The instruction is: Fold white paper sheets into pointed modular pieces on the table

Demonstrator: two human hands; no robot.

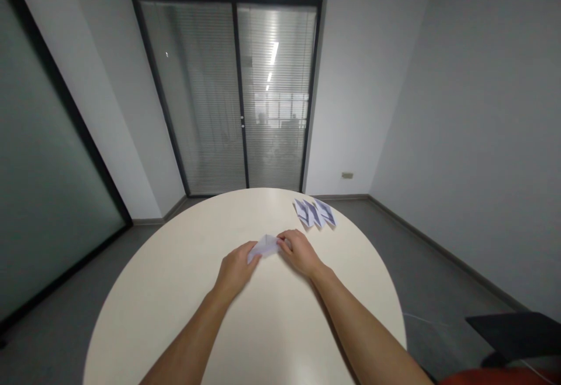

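Note:
Between my two hands is a folded sheet of pale paper [266, 246], held over the middle of the round table. My left hand [238, 265] grips its left end, thumb near the lower edge and fingers behind. The right end is pinched between the thumb and fingers of my right hand [298, 249]. A crease runs across the middle of the paper, and its ends are partly hidden by my fingers. Beyond my right hand, several folded paper pieces [314, 214] with pointed corners lie side by side, some overlapping.
The cream round table [184, 291] has its curved far edge just past the folded pieces. Glass doors with blinds [236, 104] stand behind it. A black chair part [517, 332] and something red [491, 377] are at the lower right.

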